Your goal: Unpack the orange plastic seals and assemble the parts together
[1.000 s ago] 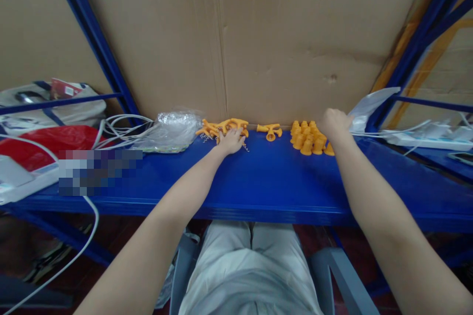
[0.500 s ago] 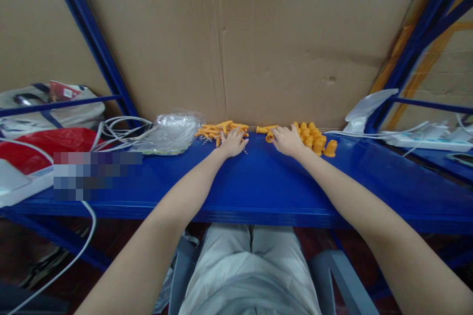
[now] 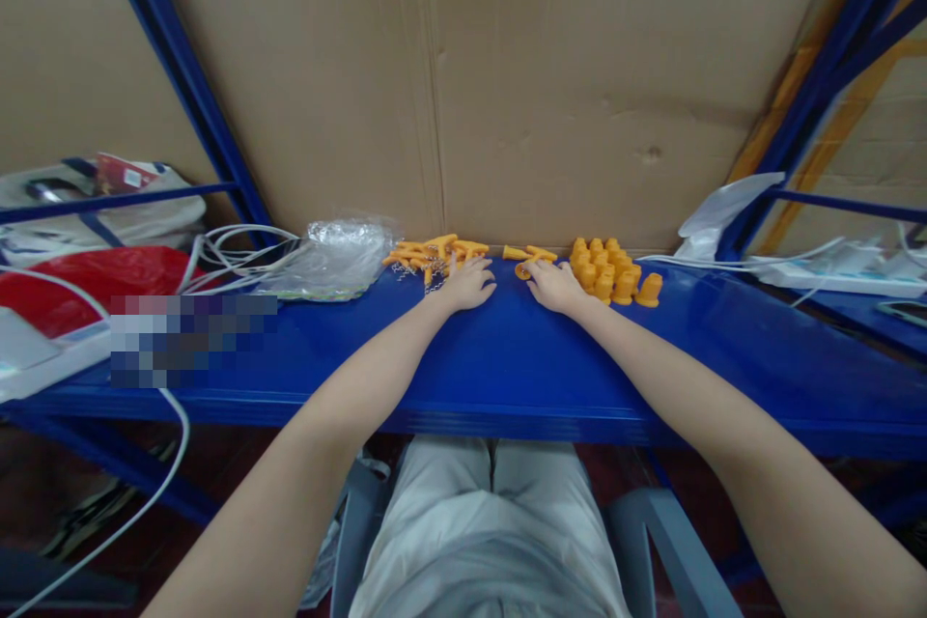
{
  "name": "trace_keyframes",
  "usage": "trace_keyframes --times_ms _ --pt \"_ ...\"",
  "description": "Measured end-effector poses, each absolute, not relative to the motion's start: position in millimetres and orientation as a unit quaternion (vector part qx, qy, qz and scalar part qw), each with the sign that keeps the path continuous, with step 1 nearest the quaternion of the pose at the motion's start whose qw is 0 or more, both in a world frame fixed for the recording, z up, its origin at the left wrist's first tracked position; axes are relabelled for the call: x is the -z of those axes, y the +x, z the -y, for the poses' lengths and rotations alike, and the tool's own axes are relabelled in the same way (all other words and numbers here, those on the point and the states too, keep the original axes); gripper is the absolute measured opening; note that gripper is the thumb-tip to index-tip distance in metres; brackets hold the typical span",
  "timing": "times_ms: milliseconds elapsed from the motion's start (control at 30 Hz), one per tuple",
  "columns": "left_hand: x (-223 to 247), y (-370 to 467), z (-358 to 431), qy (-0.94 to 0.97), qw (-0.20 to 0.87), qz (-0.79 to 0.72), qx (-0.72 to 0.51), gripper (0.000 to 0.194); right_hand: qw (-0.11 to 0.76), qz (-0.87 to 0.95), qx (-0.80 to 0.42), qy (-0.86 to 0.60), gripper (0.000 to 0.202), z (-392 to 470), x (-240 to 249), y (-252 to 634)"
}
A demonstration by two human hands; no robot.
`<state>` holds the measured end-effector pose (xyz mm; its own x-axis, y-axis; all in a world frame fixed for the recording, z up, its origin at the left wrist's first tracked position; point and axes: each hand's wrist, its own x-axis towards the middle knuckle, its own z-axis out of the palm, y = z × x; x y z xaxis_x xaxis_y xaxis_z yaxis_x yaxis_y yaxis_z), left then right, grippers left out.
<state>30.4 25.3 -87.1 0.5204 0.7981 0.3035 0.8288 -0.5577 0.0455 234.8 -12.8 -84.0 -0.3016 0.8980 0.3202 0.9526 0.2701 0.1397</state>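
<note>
My left hand (image 3: 469, 284) lies at the right edge of a pile of orange T-shaped pieces (image 3: 435, 245) with thin metal chains; its fingers are spread, and no held piece shows. To the right, my right hand (image 3: 556, 288) has its fingertips closed on a small orange cup (image 3: 521, 271), tipped on its side. Behind that hand lie a couple of loose orange pieces (image 3: 540, 254). Beside it, several orange cups with flared rims (image 3: 604, 268) stand upside down in close rows. My fingers partly hide the held cup.
The blue table (image 3: 478, 357) backs onto a tall cardboard sheet (image 3: 579, 97). At left are a clear plastic bag (image 3: 333, 261), white cables (image 3: 238, 246) and a red bag (image 3: 108, 280). A white power strip (image 3: 847, 275) lies at right. Blue posts (image 3: 195, 87) frame the table.
My left hand has shifted slightly right, uncovering more of the pile. My right hand has moved a little left with the orange cup, and the loose pieces behind it show more.
</note>
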Motion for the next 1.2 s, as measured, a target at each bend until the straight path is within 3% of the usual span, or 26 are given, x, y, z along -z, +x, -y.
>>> trace_keyframes --times_ms 333,633,833,1033,1200 --pt "84 22 -28 -0.857 0.071 0.484 0.16 0.031 0.074 0.785 0.156 -0.596 0.049 15 80 232" --pt "84 20 -28 -0.851 0.078 0.485 0.186 0.04 0.181 0.792 0.221 -0.539 0.03 8 73 244" --pt "77 31 -16 -0.866 0.115 0.412 0.26 0.047 0.328 0.782 0.251 -0.466 0.024 2 70 250" --pt "71 45 -6 -0.865 0.154 0.368 0.305 0.037 0.529 0.711 0.084 -0.456 0.035 1 65 240" --pt "70 45 -11 -0.865 0.156 0.388 0.278 0.028 0.516 0.709 0.004 -0.481 0.035 1 64 237"
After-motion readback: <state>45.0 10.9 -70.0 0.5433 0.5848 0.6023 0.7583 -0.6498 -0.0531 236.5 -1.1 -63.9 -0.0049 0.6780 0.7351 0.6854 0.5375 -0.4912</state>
